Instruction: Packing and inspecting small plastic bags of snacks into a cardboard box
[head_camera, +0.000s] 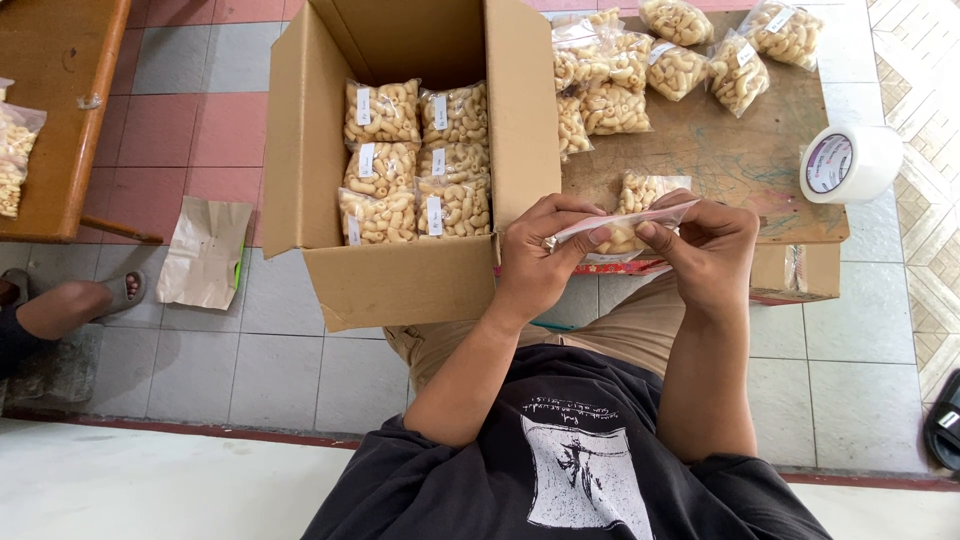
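The left hand (535, 255) and the right hand (708, 245) both pinch the top edge of a small clear plastic bag of macaroni-shaped crackers (628, 222), thumbs and forefingers closed along its mouth, held just above the lap at the near edge of the worktop (740, 160). Sealing it well, I judge, means keeping the film flat and taut between the two grips so the strip meets evenly without creases or trapped crumbs. The film is glossy and thin; the pale, ridged, curled pieces bulge it into a soft pillow.

Just left of the hands stands an open cardboard box (410, 280), matte brown with stiff flaps, holding packed bags with white labels (415, 160) in tidy rows. More filled bags (700, 50) lie on the scuffed wooden worktop, and a roll of clear tape (850, 163) rests near its right edge.
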